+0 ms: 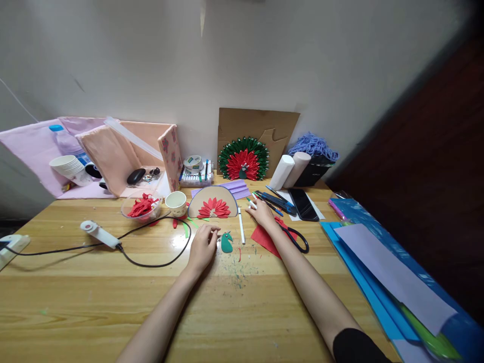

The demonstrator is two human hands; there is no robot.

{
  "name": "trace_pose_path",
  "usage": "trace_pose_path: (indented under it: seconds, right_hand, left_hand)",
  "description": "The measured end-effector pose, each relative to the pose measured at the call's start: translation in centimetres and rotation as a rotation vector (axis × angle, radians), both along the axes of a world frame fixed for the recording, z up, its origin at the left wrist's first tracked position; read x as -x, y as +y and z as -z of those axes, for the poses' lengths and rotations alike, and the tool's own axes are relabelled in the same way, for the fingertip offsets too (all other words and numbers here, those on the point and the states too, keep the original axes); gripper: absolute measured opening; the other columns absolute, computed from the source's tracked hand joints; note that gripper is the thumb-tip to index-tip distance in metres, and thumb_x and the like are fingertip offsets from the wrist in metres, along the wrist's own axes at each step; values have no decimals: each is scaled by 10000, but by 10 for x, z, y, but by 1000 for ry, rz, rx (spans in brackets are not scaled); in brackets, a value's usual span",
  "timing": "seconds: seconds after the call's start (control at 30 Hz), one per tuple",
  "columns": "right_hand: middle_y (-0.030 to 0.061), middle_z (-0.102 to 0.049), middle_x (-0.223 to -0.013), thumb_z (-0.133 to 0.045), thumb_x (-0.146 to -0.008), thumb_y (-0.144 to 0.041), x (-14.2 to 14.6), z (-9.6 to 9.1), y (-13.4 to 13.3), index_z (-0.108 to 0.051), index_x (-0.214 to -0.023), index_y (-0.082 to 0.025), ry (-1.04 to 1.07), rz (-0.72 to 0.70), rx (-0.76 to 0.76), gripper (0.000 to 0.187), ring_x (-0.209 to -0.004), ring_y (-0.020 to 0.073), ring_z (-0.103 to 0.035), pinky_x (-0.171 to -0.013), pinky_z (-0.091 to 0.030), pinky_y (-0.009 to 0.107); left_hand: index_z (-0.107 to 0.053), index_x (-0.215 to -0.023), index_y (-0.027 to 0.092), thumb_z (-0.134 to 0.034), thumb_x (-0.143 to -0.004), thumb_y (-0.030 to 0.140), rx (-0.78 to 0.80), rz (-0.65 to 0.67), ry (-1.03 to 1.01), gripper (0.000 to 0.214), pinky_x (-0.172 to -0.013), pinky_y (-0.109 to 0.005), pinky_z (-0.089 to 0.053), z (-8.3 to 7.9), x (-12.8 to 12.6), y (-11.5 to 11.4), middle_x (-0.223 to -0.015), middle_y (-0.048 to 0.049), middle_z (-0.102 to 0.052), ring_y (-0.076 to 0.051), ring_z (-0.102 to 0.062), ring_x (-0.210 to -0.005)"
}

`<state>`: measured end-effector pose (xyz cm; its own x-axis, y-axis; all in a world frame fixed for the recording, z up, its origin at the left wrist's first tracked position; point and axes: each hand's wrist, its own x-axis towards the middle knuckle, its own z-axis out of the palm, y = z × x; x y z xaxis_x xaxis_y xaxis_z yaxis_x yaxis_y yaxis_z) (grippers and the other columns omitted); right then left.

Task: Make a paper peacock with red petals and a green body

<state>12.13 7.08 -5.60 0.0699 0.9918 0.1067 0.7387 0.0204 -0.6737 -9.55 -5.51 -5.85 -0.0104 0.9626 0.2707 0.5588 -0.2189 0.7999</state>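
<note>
My left hand (203,247) rests on the table with its fingers loosely bent and apart, and nothing shows in them. Just right of it lies a green paper bird-shaped cutout (227,243). My right hand (261,214) is closed around a white marker with a green end (250,202), beside the pens. Between my hands lies another white marker (241,227). Behind them is a half-round cardboard piece (194,203) with a fan of red paper petals (214,207). Under my right forearm are red paper (264,239) and black-handled scissors (303,244), partly covered.
A finished peacock (244,159) on cardboard leans at the wall. Left stand a paper cup (176,203), a bowl of red scraps (142,207) and a corded glue gun (100,235). Right are dark pens (280,201), a phone (303,205) and coloured sheets (393,275).
</note>
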Motion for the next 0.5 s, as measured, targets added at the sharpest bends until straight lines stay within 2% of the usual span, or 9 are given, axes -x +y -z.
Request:
trace_pose_path:
  seconds: [0.1,0.2,0.3,0.33,0.4,0.5]
  right_hand:
    - [91,-636,-807,-663,-688,-160,4,-6,2,-604,-749,-150,-22,-46,-8,85,-810,227,-601,-739,-420,303]
    - [61,-631,-821,-634,-727,-184,13,-17,-11,-631,-820,-155,7,-122,-60,98,-790,191,-578,-722,-417,276]
    - [10,-626,-824,-630,-748,-225,30,-27,-38,-644,-956,-199,95,-292,-90,211,-735,149,-563,-668,-422,237]
    - [9,-618,-826,-631,-749,-221,36,-29,-49,-649,-952,-194,181,-402,-92,206,-717,142,-551,-651,-417,234]
    - [-3,-577,-787,-640,-742,-217,47,-31,-68,-654,-927,-187,284,-522,-74,188,-645,123,-508,-593,-397,224]
    - [-1,-557,-778,-600,-763,-183,55,-32,-85,-641,-816,-171,308,-616,-43,68,-688,123,-512,-607,-401,215]
  left_hand:
    - [-617,-897,192,-437,-886,246,-9,5,2,188,-774,-338,-460,-2,0,-1,-909,-62,-619,-199,-578,-874]
    - [-628,-902,188,-444,-887,295,26,0,-79,214,-764,-331,-472,-6,-2,-2,-931,-74,-620,-203,-582,-893]
    - [-622,-984,175,-464,-870,417,201,6,-366,311,-656,-291,-489,-10,-8,-3,-941,-87,-628,-190,-613,-811]
    - [-615,-1003,164,-474,-854,464,291,26,-484,363,-612,-276,-484,-11,-10,-3,-911,-87,-636,-180,-619,-755]
    - [-613,-970,135,-518,-804,535,463,97,-693,444,-581,-259,-474,-13,-14,-4,-810,-76,-644,-161,-614,-663]
    - [-615,-893,120,-624,-713,555,542,168,-829,471,-636,-262,-480,-12,-17,-4,-752,-53,-635,-145,-608,-643]
